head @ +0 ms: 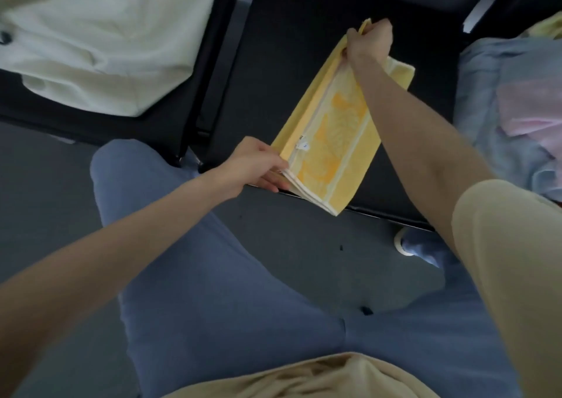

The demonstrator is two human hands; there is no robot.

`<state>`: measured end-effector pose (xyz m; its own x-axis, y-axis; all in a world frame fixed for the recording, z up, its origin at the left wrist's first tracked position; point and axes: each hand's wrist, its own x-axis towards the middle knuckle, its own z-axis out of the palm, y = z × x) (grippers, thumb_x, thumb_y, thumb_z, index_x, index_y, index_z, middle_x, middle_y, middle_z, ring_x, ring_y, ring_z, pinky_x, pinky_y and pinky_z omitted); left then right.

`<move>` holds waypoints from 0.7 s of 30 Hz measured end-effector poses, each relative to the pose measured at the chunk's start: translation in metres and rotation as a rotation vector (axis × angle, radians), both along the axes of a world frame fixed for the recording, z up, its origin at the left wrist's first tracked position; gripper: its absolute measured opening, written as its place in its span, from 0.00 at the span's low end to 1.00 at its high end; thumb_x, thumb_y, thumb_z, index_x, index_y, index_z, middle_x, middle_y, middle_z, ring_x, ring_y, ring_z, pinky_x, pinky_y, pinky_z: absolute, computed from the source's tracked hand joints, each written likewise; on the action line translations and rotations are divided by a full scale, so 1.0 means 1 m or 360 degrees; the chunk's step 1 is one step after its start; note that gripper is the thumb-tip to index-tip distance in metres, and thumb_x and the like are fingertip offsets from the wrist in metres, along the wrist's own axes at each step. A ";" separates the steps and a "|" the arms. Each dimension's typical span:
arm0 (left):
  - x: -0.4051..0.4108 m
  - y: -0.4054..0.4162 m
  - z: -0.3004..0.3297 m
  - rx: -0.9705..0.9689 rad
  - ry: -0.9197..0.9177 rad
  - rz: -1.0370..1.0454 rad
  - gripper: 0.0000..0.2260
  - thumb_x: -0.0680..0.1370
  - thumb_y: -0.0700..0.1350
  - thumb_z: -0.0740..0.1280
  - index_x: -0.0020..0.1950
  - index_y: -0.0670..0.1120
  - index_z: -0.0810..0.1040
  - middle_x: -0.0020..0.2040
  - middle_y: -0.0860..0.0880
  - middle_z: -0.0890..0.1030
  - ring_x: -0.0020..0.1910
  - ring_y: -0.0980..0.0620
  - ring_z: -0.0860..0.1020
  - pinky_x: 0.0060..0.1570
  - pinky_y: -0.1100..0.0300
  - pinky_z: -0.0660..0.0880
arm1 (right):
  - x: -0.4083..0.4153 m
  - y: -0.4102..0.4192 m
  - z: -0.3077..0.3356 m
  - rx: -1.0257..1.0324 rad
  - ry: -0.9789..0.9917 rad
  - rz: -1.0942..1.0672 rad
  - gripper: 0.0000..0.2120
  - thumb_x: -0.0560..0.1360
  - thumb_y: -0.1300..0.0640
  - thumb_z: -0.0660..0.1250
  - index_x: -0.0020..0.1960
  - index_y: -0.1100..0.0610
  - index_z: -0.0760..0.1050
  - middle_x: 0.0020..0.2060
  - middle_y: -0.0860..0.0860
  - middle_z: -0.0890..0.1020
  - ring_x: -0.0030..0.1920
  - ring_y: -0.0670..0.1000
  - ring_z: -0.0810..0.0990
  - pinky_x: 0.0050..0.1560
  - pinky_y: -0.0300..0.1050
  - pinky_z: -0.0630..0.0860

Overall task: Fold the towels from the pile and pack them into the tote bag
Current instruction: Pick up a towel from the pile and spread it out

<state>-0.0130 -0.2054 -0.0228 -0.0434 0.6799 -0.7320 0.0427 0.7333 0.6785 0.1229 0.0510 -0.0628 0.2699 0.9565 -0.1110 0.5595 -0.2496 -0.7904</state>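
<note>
A folded yellow towel (331, 130) is held at both ends above the black seat (289, 63).

Its far end is gripped by the right hand (369, 43); the near corner's layered edges are pinched by the left hand (258, 166), over the seat's front edge. A white tote bag (103, 38) lies on the left seat; the towel pile (511, 108) is heaped at the right edge.

Tote (100, 41) cut off by top and left edges. Towel pile (517, 117) cut off at right edge, blurred. Right hand (369, 43) hid towel's (331, 142) far corner. Label (302, 145) print unreadable.
</note>
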 end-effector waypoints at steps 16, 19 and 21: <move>-0.004 0.000 -0.028 0.0313 0.1196 -0.0299 0.12 0.73 0.53 0.69 0.47 0.46 0.76 0.43 0.50 0.79 0.41 0.50 0.77 0.42 0.54 0.76 | 0.061 -0.147 -0.009 0.0085 -0.0228 0.0232 0.12 0.75 0.60 0.67 0.56 0.62 0.72 0.52 0.53 0.72 0.41 0.43 0.73 0.42 0.29 0.71; 0.003 0.001 -0.029 0.0279 0.1162 -0.0317 0.12 0.73 0.52 0.70 0.47 0.45 0.75 0.43 0.48 0.79 0.42 0.48 0.77 0.44 0.51 0.77 | 0.082 -0.207 -0.016 -0.0065 -0.0426 0.0059 0.17 0.73 0.52 0.69 0.55 0.62 0.70 0.54 0.57 0.73 0.50 0.55 0.75 0.49 0.47 0.74; 0.008 0.001 -0.030 0.0266 0.1136 -0.0326 0.10 0.74 0.49 0.70 0.41 0.45 0.73 0.39 0.48 0.77 0.39 0.49 0.76 0.39 0.54 0.75 | 0.088 -0.230 -0.020 -0.0308 -0.0535 0.0071 0.24 0.73 0.45 0.70 0.55 0.64 0.70 0.55 0.60 0.72 0.54 0.60 0.74 0.52 0.52 0.73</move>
<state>-0.0050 -0.2043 -0.0528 -0.3287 0.8247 -0.4602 0.6373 0.5533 0.5364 0.2109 -0.1794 -0.0826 0.2806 0.9381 -0.2032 0.7931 -0.3458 -0.5015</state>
